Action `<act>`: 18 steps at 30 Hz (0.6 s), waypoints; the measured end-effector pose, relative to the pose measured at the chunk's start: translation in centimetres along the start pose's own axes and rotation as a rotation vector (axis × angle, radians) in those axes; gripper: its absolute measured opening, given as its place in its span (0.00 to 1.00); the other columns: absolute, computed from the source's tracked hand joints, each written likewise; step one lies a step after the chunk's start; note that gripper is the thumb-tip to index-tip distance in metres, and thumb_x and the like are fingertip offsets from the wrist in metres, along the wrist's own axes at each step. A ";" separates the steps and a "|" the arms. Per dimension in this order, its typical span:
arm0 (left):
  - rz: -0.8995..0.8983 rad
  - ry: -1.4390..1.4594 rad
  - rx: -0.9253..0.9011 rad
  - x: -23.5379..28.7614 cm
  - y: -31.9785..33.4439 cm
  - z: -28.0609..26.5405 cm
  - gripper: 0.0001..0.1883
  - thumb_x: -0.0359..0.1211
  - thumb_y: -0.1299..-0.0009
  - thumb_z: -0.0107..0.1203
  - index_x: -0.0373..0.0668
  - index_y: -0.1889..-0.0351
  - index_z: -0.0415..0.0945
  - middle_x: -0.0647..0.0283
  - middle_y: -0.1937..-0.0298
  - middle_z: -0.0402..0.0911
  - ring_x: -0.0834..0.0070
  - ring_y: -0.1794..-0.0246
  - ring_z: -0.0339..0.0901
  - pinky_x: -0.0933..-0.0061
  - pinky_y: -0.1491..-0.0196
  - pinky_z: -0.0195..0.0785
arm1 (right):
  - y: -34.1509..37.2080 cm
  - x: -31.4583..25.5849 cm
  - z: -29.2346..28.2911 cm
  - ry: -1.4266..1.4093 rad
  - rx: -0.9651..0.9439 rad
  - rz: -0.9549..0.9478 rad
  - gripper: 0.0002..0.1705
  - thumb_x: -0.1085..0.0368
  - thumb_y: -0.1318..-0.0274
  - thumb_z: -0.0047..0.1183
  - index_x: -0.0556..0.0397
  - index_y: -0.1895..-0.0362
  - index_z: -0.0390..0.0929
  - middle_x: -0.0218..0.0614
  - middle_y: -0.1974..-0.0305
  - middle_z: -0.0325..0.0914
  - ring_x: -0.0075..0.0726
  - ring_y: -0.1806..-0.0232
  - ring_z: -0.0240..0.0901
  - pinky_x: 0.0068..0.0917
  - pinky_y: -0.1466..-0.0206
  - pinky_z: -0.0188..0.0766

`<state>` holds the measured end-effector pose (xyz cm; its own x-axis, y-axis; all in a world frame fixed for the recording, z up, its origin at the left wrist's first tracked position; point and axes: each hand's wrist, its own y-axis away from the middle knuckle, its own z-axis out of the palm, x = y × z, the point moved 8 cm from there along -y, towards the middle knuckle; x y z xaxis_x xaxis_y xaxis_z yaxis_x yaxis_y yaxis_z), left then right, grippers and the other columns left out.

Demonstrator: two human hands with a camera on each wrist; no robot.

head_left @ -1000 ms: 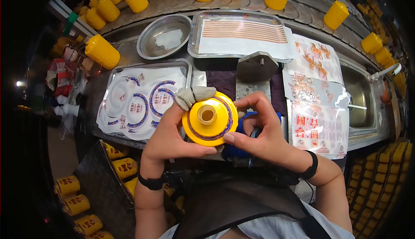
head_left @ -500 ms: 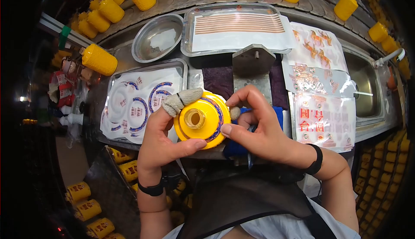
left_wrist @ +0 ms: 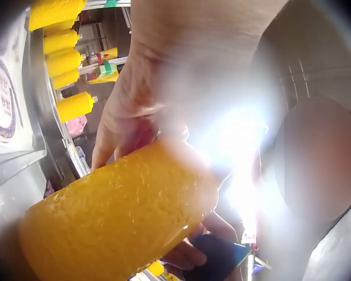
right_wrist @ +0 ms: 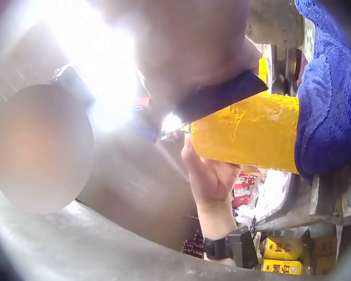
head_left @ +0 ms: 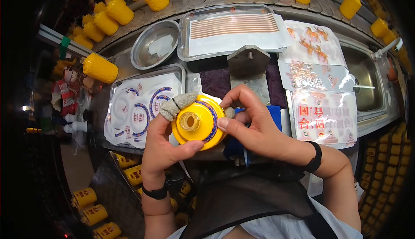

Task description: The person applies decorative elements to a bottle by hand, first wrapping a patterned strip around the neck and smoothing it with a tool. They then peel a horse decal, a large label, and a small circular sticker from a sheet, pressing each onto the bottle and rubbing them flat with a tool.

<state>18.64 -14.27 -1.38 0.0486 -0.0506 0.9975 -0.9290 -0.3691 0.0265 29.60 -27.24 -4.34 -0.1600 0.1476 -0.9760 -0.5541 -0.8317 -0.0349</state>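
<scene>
A yellow bottle (head_left: 202, 127) with an open clear neck points up toward the head camera, its blue patterned ring band (head_left: 214, 121) round the shoulder. My left hand (head_left: 161, 146) grips the bottle, thumb on the near side and a grey cloth-covered finger over the far side. The right hand (head_left: 266, 135) has its thumb and forefinger at the right edge of the shoulder, over the band. In the right wrist view its curled fingers hold a flat dark blue piece (right_wrist: 222, 99) beside the bottle. A blue cloth (right_wrist: 333, 93) lies against the bottle's base end.
A tray of ring decals (head_left: 183, 83) stands left, a metal bowl (head_left: 137, 51) behind it. Striped sheets lie in a back tray (head_left: 183, 44). Printed decal sheets (head_left: 320, 118) and a sink (head_left: 367, 103) are right. Yellow bottles line the conveyor (head_left: 194, 1); a metal bracket (head_left: 248, 68) stands ahead.
The bottle has moved slightly left and its neck has tipped leftward. My right thumb has shifted from the near-right rim up along the band's right side.
</scene>
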 end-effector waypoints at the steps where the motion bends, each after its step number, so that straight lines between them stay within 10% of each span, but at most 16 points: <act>1: -0.004 0.004 -0.005 0.0 0.0 0.0 0.40 0.30 0.47 0.72 0.36 0.34 0.68 0.58 0.38 0.75 0.70 0.38 0.73 0.67 0.33 0.63 | 0.0 0.0 0.0 -0.002 -0.001 -0.006 0.19 0.64 0.42 0.62 0.55 0.54 0.67 0.27 0.60 0.69 0.09 0.80 0.54 0.14 0.80 0.53; 18: -0.024 0.065 0.042 -0.2 0.1 0.3 0.40 0.29 0.47 0.71 0.35 0.34 0.67 0.58 0.39 0.75 0.71 0.39 0.74 0.67 0.34 0.65 | 0.1 0.3 0.1 -0.009 -0.060 0.035 0.24 0.64 0.47 0.66 0.53 0.53 0.65 0.26 0.59 0.67 0.09 0.81 0.54 0.16 0.81 0.52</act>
<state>18.63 -14.61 -1.56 0.0459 0.0184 0.9988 -0.9117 -0.4079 0.0494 29.40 -27.18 -4.63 -0.1857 0.1224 -0.9749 -0.4977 -0.8672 -0.0141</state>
